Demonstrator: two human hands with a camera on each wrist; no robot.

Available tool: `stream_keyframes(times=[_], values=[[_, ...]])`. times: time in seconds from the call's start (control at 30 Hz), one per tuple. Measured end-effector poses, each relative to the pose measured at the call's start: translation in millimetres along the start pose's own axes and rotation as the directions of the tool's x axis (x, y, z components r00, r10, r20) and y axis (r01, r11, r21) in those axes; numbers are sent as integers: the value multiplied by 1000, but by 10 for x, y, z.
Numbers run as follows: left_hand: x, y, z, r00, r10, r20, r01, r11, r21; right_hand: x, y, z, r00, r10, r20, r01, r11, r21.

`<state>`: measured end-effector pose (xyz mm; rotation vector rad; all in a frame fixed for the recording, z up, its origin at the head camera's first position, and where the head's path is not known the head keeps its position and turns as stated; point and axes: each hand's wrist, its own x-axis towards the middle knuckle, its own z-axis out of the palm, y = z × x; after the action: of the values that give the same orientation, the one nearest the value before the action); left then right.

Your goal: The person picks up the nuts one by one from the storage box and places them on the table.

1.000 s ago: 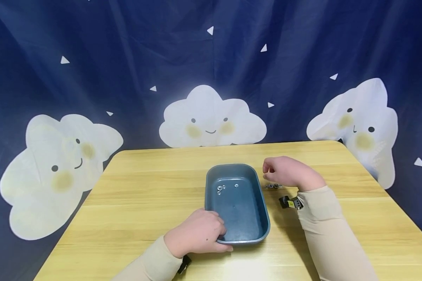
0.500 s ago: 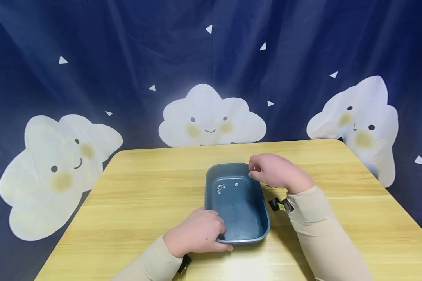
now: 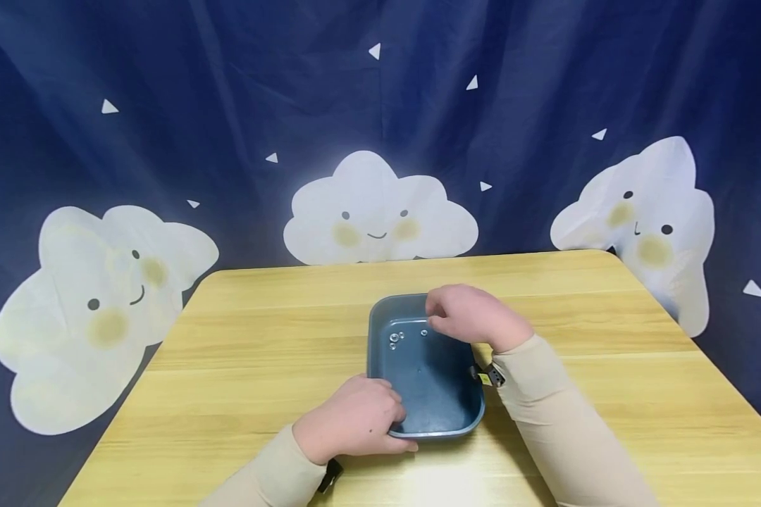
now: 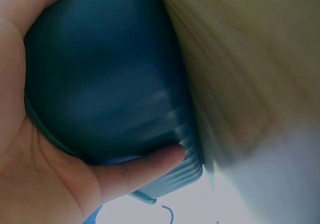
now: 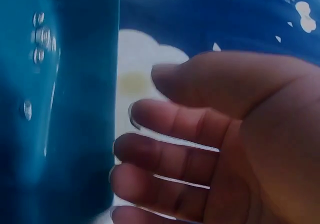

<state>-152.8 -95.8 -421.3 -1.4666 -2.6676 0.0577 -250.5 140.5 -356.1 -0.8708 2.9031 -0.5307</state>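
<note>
A deep blue-green plastic tray [image 3: 421, 380] stands on the table. My left hand [image 3: 353, 419] grips its near left corner, fingers over the rim and thumb [image 4: 145, 171] along the outer wall. Several small shiny ring-like metal pieces [image 3: 394, 338] lie inside toward the far left, with one metal piece [image 3: 424, 332] apart from them. Above the far right part of the tray hovers my right hand [image 3: 475, 317], its fingers bent and thumb close to the index finger. A thin curved edge shows at that index fingertip [image 5: 145, 114]; whether it is nail or metal is unclear.
The wooden table [image 3: 260, 338] extends around the tray on all sides. Behind it hangs a dark blue curtain [image 3: 241, 84] with printed clouds. Dark wrist cameras sit at both sleeves, the right one [image 3: 487, 376] over the tray's right rim.
My right hand has moved left, from above the several metal pieces on the table beside the tray to over the tray. Those pieces are now hidden behind it. The left hand stays put.
</note>
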Motion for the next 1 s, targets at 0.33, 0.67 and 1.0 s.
stream_keyframes(times=[0.33, 0.67, 1.0], values=[[-2, -2, -6, 1000, 4, 0, -4, 1000, 3, 167, -61, 135, 999, 36, 38, -36, 999, 9], [8, -12, 0, 1000, 5, 0, -5, 1000, -3, 267, -69, 355, 993, 63, 105, -52, 993, -102], [2, -12, 18, 999, 20, -34, -19, 1000, 13, 258, -83, 439, 976, 65, 209, -39, 991, -130]])
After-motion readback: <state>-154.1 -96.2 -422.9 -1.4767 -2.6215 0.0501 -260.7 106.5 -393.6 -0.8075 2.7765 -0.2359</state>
